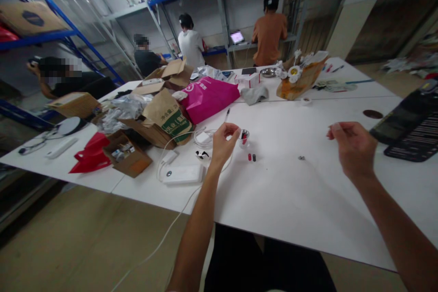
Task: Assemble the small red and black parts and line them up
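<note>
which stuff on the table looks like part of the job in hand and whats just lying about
Likely part of it, judging by nearness to the left hand and right hand:
clear cup
red cylinder
black cylinder
small metallic bits

Probably just lying about:
pink bag
red bag
grey cloth
small cardboard box

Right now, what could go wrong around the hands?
1. The left hand is right by the small clear cup in this view; a bump might tip it and spill its red and black contents.
2. The red piece and dark piece look rounded and lie loose; a brush could roll them.
3. The white cable hangs off the table near the left arm; it could snag.
</note>
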